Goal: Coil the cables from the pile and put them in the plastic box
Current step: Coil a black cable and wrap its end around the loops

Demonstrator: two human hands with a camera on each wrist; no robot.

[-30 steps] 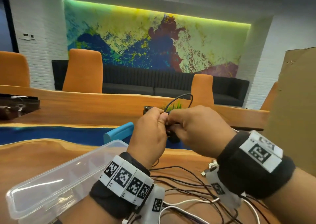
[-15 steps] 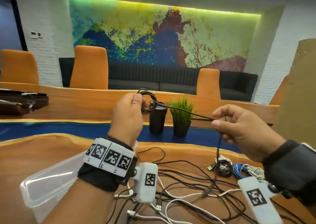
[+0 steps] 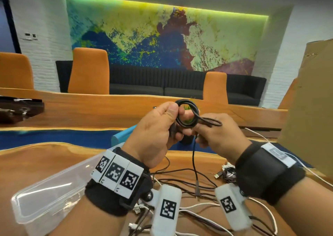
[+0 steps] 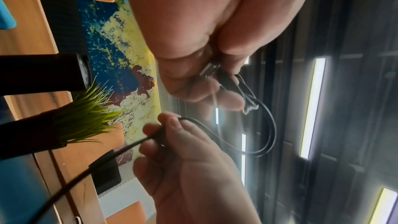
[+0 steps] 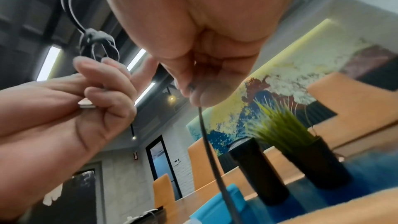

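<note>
A black cable (image 3: 187, 114) is wound into a small coil held up in front of me. My left hand (image 3: 155, 127) pinches the coil between thumb and fingers, and a metal plug (image 4: 210, 69) shows in its grip. My right hand (image 3: 218, 133) pinches the same cable (image 5: 206, 135) just beside the coil, and the loose tail hangs down to the table. The pile of black and white cables (image 3: 189, 187) lies on the wooden table below my wrists. The clear plastic box (image 3: 48, 196) sits at the lower left, partly hidden by my left forearm.
A blue lid or case (image 3: 122, 136) lies behind the box. A black cylinder (image 5: 258, 168) and a potted grass plant (image 5: 286, 135) stand beyond my hands. A cardboard panel (image 3: 310, 109) rises at the right. Small coiled bundles (image 3: 228, 172) lie near my right wrist.
My right hand has come back in from the right to meet the left, laying another loop on the coil. The coil is larger and the hanging tail shorter.
</note>
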